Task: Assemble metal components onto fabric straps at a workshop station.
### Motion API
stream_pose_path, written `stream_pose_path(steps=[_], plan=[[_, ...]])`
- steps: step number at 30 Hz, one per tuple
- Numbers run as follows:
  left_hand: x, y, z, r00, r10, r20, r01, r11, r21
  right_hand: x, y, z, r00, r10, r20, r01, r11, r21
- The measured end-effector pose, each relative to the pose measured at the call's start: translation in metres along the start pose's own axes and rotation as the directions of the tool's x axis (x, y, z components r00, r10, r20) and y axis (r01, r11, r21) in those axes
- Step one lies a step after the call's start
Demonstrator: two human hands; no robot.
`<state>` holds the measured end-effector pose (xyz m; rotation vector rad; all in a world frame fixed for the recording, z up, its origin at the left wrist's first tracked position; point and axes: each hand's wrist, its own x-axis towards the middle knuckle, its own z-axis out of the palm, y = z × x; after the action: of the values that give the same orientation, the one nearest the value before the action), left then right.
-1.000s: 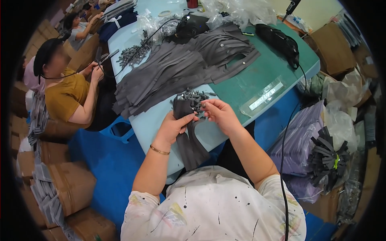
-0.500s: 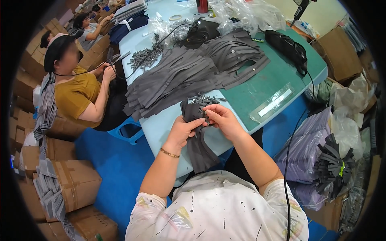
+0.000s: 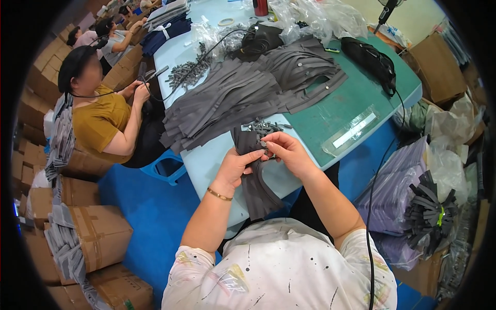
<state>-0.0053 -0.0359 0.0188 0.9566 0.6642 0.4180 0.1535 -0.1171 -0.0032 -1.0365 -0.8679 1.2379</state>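
Note:
Just in front of me, over the near edge of the table, my left hand (image 3: 236, 168) is closed round a bundle of dark grey strips (image 3: 258, 194) that look like zipper tape. The strips hang down below my fingers, and one loops out to the right. My right hand (image 3: 289, 153) pinches a small grey piece, seemingly a zipper slider (image 3: 264, 144), against the end of a strip. Both thumbs nearly meet there. Right behind my hands lies a small pile of similar grey metal pieces (image 3: 261, 125). A wide heap of dark grey strips (image 3: 222, 98) spreads beyond it.
The table (image 3: 178, 58) carries a green mat (image 3: 310, 132), a black pouch (image 3: 369, 64), clear plastic bags (image 3: 320, 20) and another grey pile (image 3: 188, 74). A co-worker in a mustard shirt (image 3: 101, 124) sits at the left. Cartons (image 3: 101, 235) and wrapped purple bundles (image 3: 390, 191) flank me.
My hands stay at nearly the same spot on the strip end. The right fingers have shifted slightly, and the small grey piece shows more plainly between them.

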Motion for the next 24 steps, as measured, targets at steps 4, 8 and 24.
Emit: stream_pose_path(steps=[4, 8, 24], plan=[[-0.0002, 0.0033, 0.0030, 1.000, -0.020, -0.004, 0.020, 1.000, 0.021, -0.0005, -0.0016, -0.0045, 1.000, -0.029, -0.011, 0.028, 0.996, -0.084], [0.0002, 0.0015, 0.0020, 1.000, -0.002, -0.012, 0.002, 1.000, 0.004, -0.0003, -0.0068, -0.0027, 0.999, -0.054, 0.003, 0.054, 0.995, -0.080], [0.0005, -0.0017, 0.0018, 1.000, -0.002, 0.016, 0.002, 1.000, -0.008, 0.0021, -0.0020, -0.0080, 0.985, -0.148, 0.086, 0.154, 0.985, -0.075]])
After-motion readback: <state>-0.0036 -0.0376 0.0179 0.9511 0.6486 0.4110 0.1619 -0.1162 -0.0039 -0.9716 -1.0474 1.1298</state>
